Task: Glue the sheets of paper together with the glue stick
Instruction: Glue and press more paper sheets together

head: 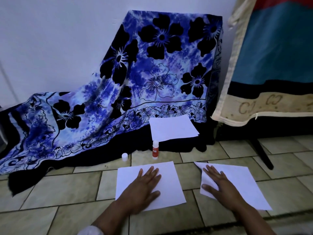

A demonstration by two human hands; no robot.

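Two white paper sheets lie on the tiled floor in front of me. My left hand [144,185] rests flat, fingers spread, on the left sheet [171,189]. My right hand [218,185] lies flat on the right sheet [245,185], whose left edge is curled up under my fingers. A red and white glue stick [155,150] stands upright and uncapped just beyond the left sheet. Its white cap [124,157] stands on the floor to its left. A small stack of more white sheets [173,128] lies farther back on the dark cloth edge.
A blue flowered cloth [135,73] drapes from the wall down onto the floor behind the glue stick. At the right hangs a blue, black and cream fabric [271,73], with a dark slanted leg [262,151] under it. Beige floor tiles [50,192] surround the sheets.
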